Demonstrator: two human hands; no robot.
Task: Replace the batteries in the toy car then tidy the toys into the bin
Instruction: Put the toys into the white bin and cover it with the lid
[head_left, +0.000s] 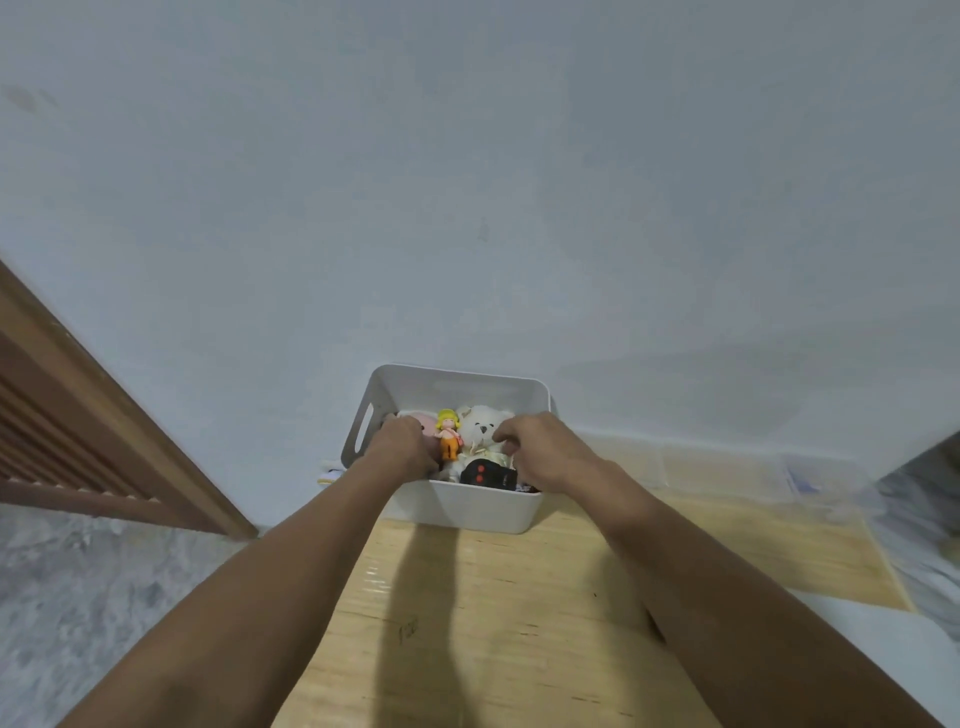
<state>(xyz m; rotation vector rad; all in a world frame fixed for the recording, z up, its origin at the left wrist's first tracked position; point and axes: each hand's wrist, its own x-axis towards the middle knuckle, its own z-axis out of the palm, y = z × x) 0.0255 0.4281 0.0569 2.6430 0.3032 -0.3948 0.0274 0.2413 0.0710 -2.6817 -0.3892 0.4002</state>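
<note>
A white plastic bin (483, 506) stands on the wooden table against the wall. Inside it lie a white teddy bear (484, 423), a small figurine with yellow hair and orange clothes (448, 434), a pink soft toy (425, 422) and a black object with two red buttons (485, 474). My left hand (402, 441) reaches into the bin's left side with its fingers curled down among the toys; what it holds is hidden. My right hand (543, 449) is over the bin's right side, fingers bent beside the bear. No toy car can be made out.
The pale wooden table (493, 623) stretches from me to the wall. A brown slatted wooden panel (78, 441) leans at the left. Grey speckled floor (78, 597) lies left of the table. A small pale item (332, 474) sits left of the bin.
</note>
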